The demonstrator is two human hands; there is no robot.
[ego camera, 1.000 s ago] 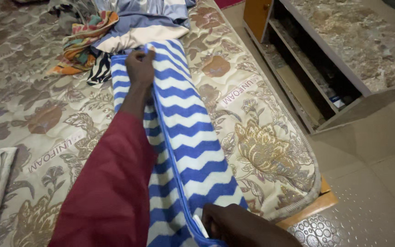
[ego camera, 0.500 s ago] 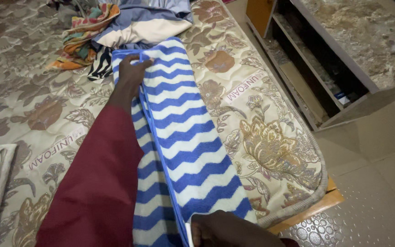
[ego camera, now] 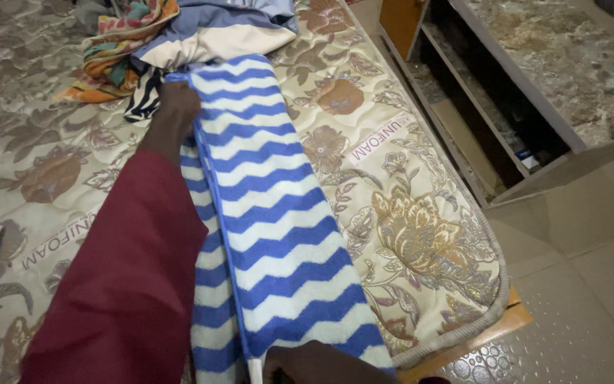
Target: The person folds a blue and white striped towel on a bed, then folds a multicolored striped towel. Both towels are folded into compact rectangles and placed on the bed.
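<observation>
The soft, floppy striped blanket [ego camera: 271, 206] is pinched at both ends by the left hand [ego camera: 178, 99] and right hand [ego camera: 314, 364], likely light.

Our right hand [ego camera: 321, 364] is cut off by the bottom edge, its grip unreadable, and the left hand's [ego camera: 178, 99] fingertips vanish behind the striped blanket [ego camera: 271, 206].

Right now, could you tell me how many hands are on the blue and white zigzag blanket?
2: the left hand grips the zigzag blanket at its far end by the clothes pile; the right hand holds the near end, partly cut off by the frame.
</observation>
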